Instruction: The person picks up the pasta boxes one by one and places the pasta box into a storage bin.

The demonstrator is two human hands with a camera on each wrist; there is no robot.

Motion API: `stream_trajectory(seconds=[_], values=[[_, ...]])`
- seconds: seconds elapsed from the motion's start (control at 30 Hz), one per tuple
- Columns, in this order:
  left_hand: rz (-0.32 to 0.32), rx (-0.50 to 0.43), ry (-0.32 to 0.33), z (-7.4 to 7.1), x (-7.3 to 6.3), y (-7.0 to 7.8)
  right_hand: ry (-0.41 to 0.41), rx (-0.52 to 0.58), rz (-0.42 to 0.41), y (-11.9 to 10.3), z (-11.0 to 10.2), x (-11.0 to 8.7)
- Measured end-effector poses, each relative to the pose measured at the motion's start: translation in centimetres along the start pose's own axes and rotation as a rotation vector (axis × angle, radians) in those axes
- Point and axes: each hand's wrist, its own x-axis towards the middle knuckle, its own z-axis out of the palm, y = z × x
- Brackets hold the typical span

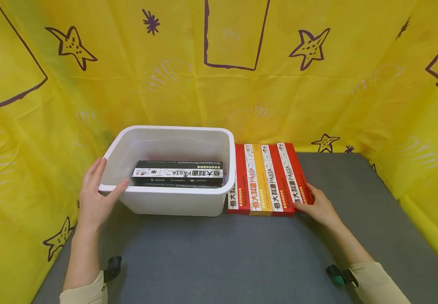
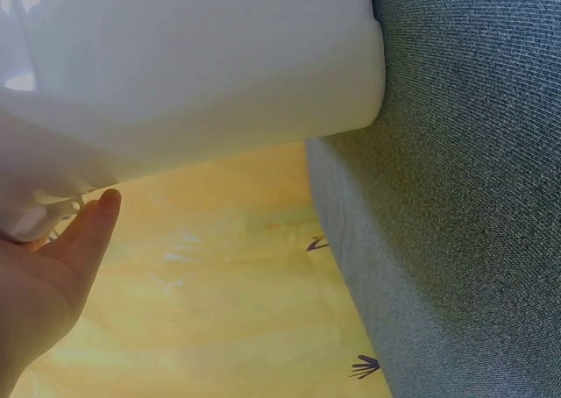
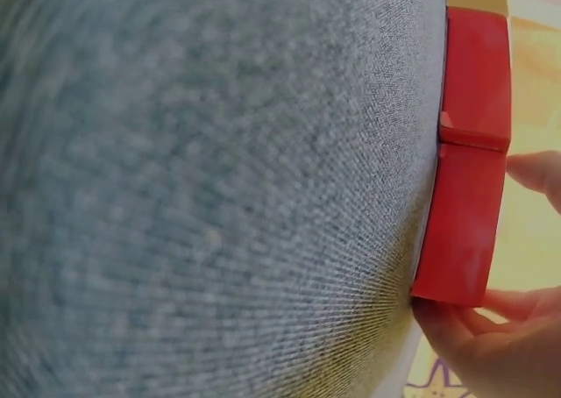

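Observation:
A white plastic bin [image 1: 173, 203] stands on the table, with black pasta boxes [image 1: 179, 180] lying inside. My left hand [image 1: 96, 200] holds its front left corner, thumb over the rim and fingers along the left side. In the left wrist view the fingertips [image 2: 107, 207] reach the bin's side. To the right of the bin, red pasta boxes and a yellow one [image 1: 261, 169] lie side by side. My right hand [image 1: 320, 207] grips the near end of the rightmost red pasta box [image 1: 296, 164], thumb on top and fingers at its right side.
Grey cloth covers the table [image 1: 219, 253]. A yellow curtain [image 1: 188, 93] with starfish drawings hangs behind and along both sides. The bin's right wall stands close against the row of boxes. Dark straps [image 1: 113, 268] circle both wrists.

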Motion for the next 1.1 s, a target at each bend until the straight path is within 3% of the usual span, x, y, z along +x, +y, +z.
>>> stream_trajectory(seconds=[0.53, 0.87, 1.1], values=[[-0.013, 0.009, -0.013, 0.0, -0.1, -0.1, 0.054, -0.045, 0.001, 0.3, -0.4, -0.5], [-0.011, 0.007, -0.006, 0.0, -0.1, -0.1, 0.008, -0.065, 0.022, 0.5, -0.4, -1.1], [-0.013, 0.007, -0.005, 0.0, -0.1, 0.0, 0.025, -0.036, -0.101, 1.4, -0.1, -0.8]])
